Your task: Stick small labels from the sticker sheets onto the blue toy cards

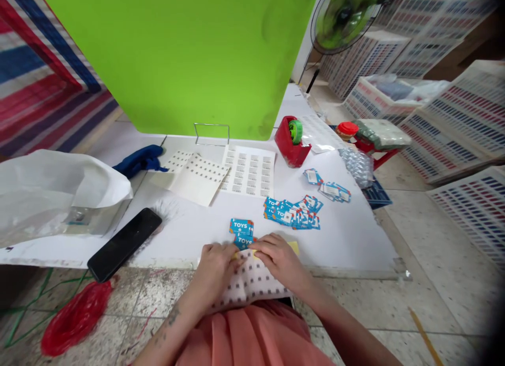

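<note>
A sheet of small dark square stickers (pixel 252 279) hangs over the table's front edge, against my lap. My left hand (pixel 218 262) is closed on the sheet's upper left part, fingertips bent inward. Gripping the same sheet from the right is my right hand (pixel 277 254), its thumb and fingers near a blue card (pixel 243 241) printed "TOYS". Another blue card (pixel 241 226) lies just beyond that one. A yellow strip (pixel 293 246) shows beside my right hand. Whether a single sticker is between my fingertips is too small to tell.
Blue cards (pixel 294 214) lie in a loose pile to the right, with a smaller group (pixel 334 191) behind. Label sheets (pixel 252 171), a red tape dispenser (pixel 292 145) and a black phone (pixel 124 244) are on the table. A green panel (pixel 189 61) stands at the back.
</note>
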Demonstrator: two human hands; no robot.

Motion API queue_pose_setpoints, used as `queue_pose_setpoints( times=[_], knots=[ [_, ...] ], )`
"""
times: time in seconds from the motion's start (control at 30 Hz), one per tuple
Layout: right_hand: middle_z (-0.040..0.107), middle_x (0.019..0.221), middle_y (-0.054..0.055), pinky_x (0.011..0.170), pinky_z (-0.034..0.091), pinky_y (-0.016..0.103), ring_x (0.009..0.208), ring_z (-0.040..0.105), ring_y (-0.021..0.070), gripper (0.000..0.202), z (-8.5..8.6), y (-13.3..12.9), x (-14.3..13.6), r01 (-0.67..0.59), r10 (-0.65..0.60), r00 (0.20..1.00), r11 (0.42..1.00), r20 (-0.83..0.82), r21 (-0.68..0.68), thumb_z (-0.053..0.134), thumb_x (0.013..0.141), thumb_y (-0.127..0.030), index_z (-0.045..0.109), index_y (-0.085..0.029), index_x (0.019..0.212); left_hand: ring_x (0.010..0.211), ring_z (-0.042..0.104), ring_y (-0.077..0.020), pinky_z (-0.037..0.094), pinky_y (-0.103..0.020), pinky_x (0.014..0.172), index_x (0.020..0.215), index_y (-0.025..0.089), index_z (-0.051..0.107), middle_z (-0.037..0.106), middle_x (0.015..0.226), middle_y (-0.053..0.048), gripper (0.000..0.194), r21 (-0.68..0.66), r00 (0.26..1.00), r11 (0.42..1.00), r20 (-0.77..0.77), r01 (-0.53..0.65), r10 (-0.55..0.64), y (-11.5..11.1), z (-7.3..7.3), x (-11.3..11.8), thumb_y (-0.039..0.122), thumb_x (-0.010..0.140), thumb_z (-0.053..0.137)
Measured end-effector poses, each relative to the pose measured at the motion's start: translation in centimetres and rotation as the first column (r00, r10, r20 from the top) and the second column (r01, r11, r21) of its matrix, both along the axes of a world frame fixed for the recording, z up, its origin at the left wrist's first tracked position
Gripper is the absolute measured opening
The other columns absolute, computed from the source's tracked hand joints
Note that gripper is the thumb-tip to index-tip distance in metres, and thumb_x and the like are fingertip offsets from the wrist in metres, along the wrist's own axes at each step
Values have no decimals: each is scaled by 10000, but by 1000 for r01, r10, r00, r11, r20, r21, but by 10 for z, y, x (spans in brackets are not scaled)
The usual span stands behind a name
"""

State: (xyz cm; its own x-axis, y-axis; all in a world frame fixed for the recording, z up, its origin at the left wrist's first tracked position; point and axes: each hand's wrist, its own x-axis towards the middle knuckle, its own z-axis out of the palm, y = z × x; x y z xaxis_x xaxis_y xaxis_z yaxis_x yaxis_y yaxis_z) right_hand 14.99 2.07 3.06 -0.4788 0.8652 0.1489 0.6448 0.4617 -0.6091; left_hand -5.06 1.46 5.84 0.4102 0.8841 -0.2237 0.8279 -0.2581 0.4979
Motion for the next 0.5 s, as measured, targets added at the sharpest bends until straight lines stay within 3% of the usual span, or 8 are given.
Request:
queue_pose_setpoints(
  times=[0.23, 0.5],
  knots=[
    [648, 889, 38, 790, 442, 345, 864, 564, 187, 225, -1, -1, 3, 28, -30, 999, 996, -28, -80, 533, 867, -134, 662, -243, 1015, 875, 588, -190, 332, -346, 818, 1001, 226, 605, 676, 921, -21, 294, -39, 999, 998, -25, 38, -39, 9, -6, -5, 247, 962, 315],
    [642, 913, 36, 804, 431, 356, 876, 544, 188, 256, 3, -2, 3, 13, -13, 1000, 1000, -11, -29, 515, 871, -115, 646, -238, 1053, 788, 620, -162, 355, -289, 769, 837, 213, 629, 695, 836, 5, 243, -52, 998, 998, 49, 31, -29, 14, 1, 1, 318, 929, 430]
  ],
)
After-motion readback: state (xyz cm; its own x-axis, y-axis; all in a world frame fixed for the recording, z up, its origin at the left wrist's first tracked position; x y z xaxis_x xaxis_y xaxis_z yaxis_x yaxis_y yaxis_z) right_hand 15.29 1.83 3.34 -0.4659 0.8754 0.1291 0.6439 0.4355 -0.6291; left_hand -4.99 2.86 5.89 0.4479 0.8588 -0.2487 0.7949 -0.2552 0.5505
